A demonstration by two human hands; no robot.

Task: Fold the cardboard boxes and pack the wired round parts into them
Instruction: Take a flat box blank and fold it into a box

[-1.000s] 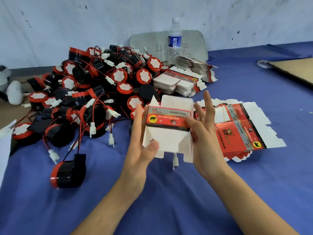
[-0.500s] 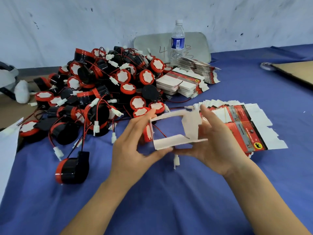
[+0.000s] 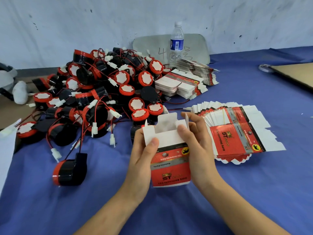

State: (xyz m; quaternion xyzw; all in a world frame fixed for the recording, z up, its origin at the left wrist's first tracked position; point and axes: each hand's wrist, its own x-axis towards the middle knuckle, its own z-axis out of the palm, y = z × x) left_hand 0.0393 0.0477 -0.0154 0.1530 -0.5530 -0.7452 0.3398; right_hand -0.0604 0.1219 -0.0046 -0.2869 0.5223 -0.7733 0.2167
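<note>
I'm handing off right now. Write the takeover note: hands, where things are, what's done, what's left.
Hands: the left hand grips the box by its left side, thumb on the front; the right hand grips its right side, thumb at the open rim.
Box: opened into shape, far-end flaps up, no part seen inside; whether the near end is closed cannot be judged.
Parts: pile beyond the box; one loose part to its left.
Flat boxes: fanned stack to the right, more stacks behind.
Done: one box shaped.
Left: insert a part, close the flaps, repeat.
</note>
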